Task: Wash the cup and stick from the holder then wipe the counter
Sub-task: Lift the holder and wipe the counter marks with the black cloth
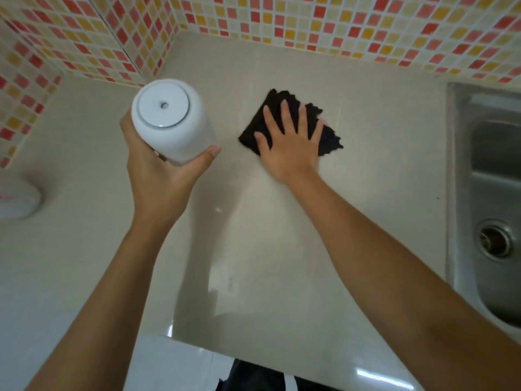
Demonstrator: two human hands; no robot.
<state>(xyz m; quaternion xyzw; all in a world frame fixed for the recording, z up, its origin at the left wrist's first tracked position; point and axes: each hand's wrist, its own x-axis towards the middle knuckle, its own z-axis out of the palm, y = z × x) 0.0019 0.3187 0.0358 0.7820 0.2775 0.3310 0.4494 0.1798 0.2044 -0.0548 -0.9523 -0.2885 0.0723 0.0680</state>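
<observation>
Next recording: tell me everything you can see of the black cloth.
The cloth is black, fuzzy-looking fabric with ragged edges, folded or bunched into a rough square. It lies flat on the beige counter, between the raised white holder and the sink. The right hand presses on it, fingers spread and straight, covering its middle.

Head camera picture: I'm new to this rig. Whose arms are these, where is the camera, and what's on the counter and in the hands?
There is no machine here. A person wears one wide-angle camera on the head, and it looks down at their own two bare arms. The left hand grips a white container, a cylinder held up with one flat end facing the camera. The right hand lies flat, fingers spread, on a black cloth that rests on the beige counter. A steel sink is at the right, with mosaic tiles behind.
</observation>
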